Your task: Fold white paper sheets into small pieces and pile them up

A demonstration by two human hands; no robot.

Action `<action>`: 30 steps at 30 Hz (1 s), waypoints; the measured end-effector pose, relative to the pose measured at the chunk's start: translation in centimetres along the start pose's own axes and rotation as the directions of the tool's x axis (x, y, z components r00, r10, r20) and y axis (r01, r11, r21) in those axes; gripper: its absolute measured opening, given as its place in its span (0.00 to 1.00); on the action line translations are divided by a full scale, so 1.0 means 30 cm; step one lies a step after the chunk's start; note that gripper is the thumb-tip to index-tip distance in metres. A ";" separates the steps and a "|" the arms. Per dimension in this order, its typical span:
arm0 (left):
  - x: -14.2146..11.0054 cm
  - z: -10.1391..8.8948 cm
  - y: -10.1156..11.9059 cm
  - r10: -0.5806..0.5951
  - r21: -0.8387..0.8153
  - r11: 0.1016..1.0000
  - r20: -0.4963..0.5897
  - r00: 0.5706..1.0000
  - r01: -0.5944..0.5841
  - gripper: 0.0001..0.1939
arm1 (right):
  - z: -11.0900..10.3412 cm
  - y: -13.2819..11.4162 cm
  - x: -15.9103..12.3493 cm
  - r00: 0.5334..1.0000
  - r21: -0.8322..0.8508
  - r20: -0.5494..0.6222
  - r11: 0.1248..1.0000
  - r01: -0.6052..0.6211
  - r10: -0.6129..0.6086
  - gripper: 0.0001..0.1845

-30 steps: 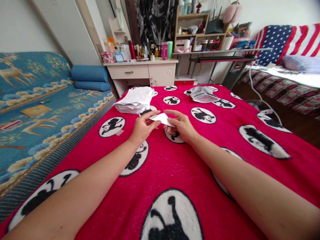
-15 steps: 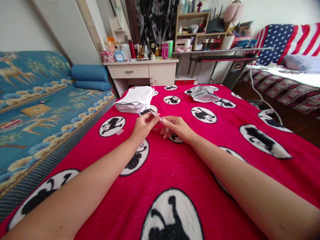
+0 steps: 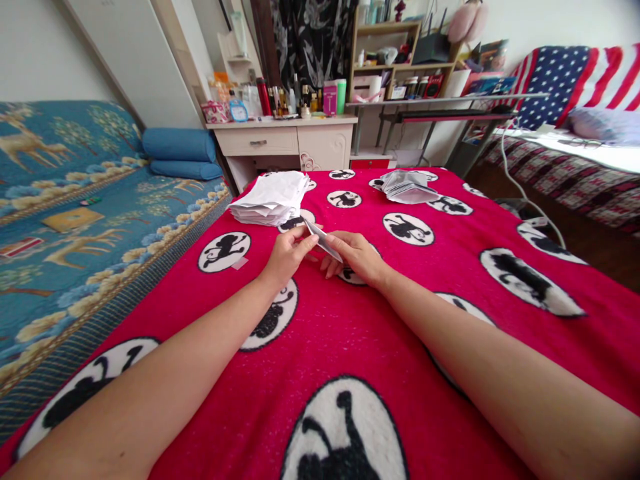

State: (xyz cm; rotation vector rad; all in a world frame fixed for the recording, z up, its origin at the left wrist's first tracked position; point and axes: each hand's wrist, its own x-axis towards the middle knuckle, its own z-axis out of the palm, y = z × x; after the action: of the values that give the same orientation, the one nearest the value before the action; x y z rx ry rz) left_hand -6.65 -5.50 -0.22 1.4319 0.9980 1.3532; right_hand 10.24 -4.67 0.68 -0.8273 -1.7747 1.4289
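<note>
One small paper is seen in the head view, held in the air above the red blanket, between the left hand and the right hand. By a small turn, its flat greyish face has just been brought into sight, where mainly a thin edge was shown. By this, its narrow, slanting shape is made easier to read, though its folds cannot be counted. Its far end is pinched between the thumb and fingers of the left hand, with no open gap. Its nearer side is held by the right hand, with the thumb laid on it and the other fingers curled below; their exact contact is partly hidden. Beyond the left hand, a thick pile of white sheets is placed on the blanket. Farther to the right, a bundle of folded papers is laid, well apart from both hands.
</note>
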 end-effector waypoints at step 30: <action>-0.032 0.003 0.039 0.413 0.496 0.715 0.270 0.870 -0.493 0.11 | -0.031 0.028 0.012 0.911 -0.449 -0.411 0.867 -0.216 0.014 0.14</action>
State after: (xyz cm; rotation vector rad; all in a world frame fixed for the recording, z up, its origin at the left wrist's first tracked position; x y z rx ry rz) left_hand -6.66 -6.76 0.65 2.3110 1.0274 1.3241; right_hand 10.88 -3.73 0.03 -1.4017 -1.7973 0.7924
